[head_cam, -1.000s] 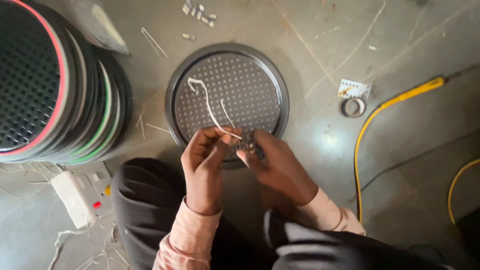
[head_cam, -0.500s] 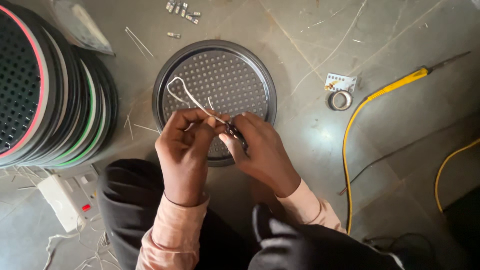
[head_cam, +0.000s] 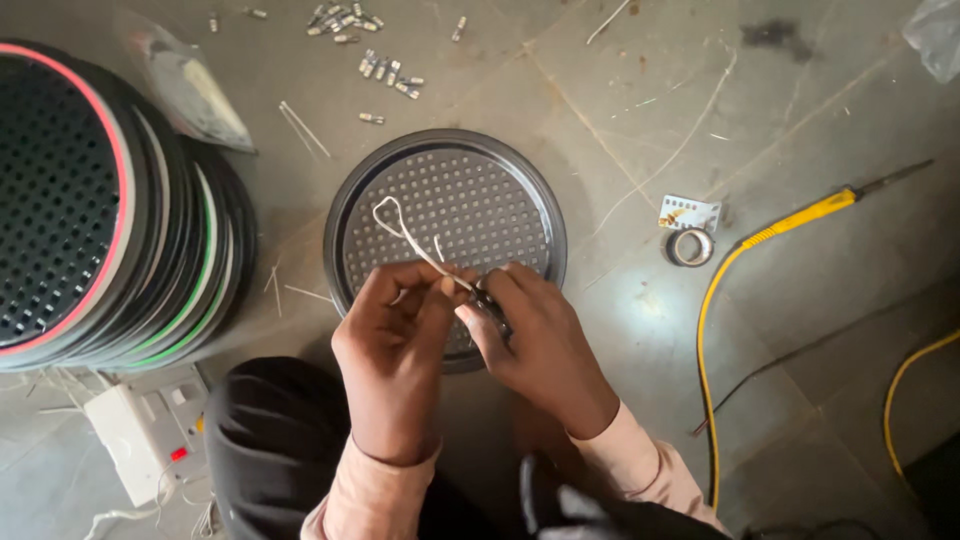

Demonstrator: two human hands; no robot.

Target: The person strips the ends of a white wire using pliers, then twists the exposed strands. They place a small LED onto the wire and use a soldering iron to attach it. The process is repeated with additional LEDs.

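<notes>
You're over a scuffed grey floor (head_cam: pixel 800 90). On it, dead centre, lies a perforated round tray (head_cam: pixel 450 200); a stack of discs (head_cam: pixel 110 200) stands to its left. Small metal bits (head_cam: pixel 385 65) lie scattered up top. Right of the tray: a tape roll (head_cam: pixel 690 246), a yellow-handled tool (head_cam: pixel 800 212). Lower left, a white socket box (head_cam: pixel 140 435).

My two bare hands meet in front of me, knuckles up. My left hand (head_cam: pixel 395 345) curls with thumb and forefinger pinched together, fingertips pointing right. My right hand (head_cam: pixel 535 345) angles in from the right, fingers bent and closed, its fingertips touching those of the left. Pale pink sleeves cover both wrists.
</notes>
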